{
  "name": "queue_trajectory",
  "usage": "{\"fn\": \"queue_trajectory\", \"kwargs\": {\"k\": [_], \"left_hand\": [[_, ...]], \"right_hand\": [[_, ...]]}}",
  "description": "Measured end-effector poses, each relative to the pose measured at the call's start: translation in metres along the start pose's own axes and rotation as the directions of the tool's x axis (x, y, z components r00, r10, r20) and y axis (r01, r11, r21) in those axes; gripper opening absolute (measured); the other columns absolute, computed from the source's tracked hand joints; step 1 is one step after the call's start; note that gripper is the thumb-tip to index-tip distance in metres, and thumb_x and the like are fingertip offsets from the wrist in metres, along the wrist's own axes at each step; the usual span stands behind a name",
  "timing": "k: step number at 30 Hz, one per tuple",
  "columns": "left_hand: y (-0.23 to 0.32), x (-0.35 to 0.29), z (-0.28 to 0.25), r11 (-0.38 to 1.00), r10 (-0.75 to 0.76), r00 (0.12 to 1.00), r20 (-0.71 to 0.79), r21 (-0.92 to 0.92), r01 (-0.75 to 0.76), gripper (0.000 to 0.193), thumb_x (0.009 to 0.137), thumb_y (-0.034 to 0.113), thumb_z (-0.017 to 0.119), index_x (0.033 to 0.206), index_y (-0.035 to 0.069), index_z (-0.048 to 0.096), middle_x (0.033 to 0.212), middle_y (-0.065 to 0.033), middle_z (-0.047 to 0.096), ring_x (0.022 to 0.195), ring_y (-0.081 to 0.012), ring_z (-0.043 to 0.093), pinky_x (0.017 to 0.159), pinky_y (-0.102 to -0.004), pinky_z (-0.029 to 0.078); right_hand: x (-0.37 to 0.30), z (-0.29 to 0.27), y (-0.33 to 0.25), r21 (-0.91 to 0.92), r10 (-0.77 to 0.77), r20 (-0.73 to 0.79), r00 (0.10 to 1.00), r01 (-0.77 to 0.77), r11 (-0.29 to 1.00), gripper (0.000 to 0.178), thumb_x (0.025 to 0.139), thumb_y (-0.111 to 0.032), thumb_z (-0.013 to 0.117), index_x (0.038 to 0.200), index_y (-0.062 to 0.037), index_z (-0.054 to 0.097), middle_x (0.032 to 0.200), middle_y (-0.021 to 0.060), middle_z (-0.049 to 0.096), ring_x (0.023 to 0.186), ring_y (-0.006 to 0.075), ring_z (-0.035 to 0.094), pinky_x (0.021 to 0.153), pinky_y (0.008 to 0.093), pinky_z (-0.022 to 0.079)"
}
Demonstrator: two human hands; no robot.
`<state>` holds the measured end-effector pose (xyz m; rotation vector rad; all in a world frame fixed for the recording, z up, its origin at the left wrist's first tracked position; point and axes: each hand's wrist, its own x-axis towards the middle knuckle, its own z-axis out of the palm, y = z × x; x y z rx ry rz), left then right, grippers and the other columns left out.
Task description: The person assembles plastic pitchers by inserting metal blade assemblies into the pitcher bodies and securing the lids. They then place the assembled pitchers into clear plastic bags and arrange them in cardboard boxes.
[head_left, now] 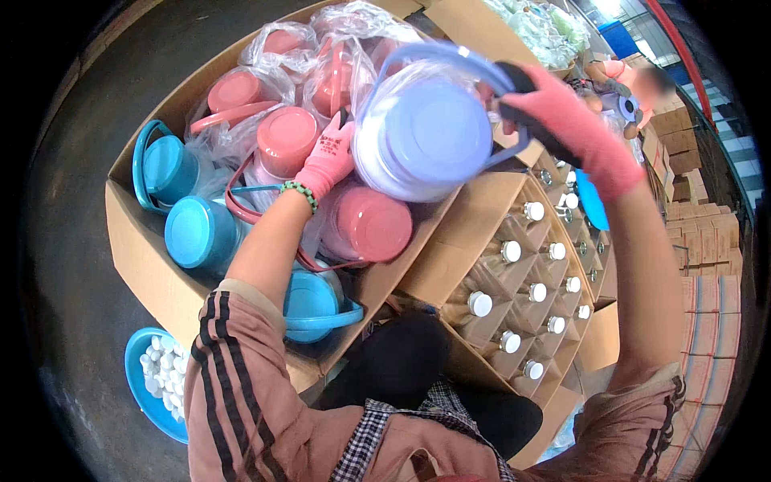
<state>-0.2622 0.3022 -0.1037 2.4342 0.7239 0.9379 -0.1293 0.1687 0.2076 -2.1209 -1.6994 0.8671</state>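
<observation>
A lavender lidded jug [440, 132] with a carry handle is raised over the right edge of a large cardboard box [148, 261]; clear plastic shows around its side. My gloved right hand [534, 108] is closed around the handle. My gloved left hand [331, 157] reaches over the box, right beside the jug, with a finger stretched out and the others partly hidden. Around it lie a pink-lidded jug [287, 140], a darker pink jug [373, 223] and a blue jug [201, 231], several in clear plastic bags.
At right, a divided carton [474, 257] holds several white-capped bottles [509, 251]. A blue basin [136, 377] of white caps [165, 369] sits on the floor at lower left. Another person [630, 84] is at the far right, near stacked cartons [707, 345].
</observation>
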Motion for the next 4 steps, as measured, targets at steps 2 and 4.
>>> {"fn": "queue_trajectory", "kwargs": {"k": [2, 4], "left_hand": [[0.011, 0.001, -0.014, 0.981, -0.125, 0.992, -0.02, -0.151, 0.12, 0.039, 0.072, 0.009, 0.051, 0.11, 0.005, 0.044, 0.121, -0.0249, 0.035, 0.109, -0.0413, 0.036, 0.09, -0.0405, 0.035], [0.004, -0.003, -0.004, 0.976, -0.09, 0.994, -0.065, -0.202, 0.075, 0.044, 0.071, 0.009, 0.052, 0.113, 0.009, 0.041, 0.125, -0.0242, 0.03, 0.11, -0.0412, 0.035, 0.09, -0.0408, 0.034]], "right_hand": [[0.01, 0.017, 0.02, -0.441, -0.104, -0.107, 0.989, 0.046, 0.896, 0.037, 0.074, -0.016, 0.05, 0.109, -0.0041, 0.049, 0.094, 0.0106, 0.058, 0.08, 0.02, 0.056, 0.07, 0.0273, 0.043], [0.02, 0.031, 0.06, -0.63, -0.158, -0.052, 0.986, 0.09, 0.772, 0.058, 0.072, -0.023, 0.057, 0.125, -0.0126, 0.036, 0.11, 0.0176, 0.051, 0.101, 0.0253, 0.051, 0.086, 0.0318, 0.038]]}}
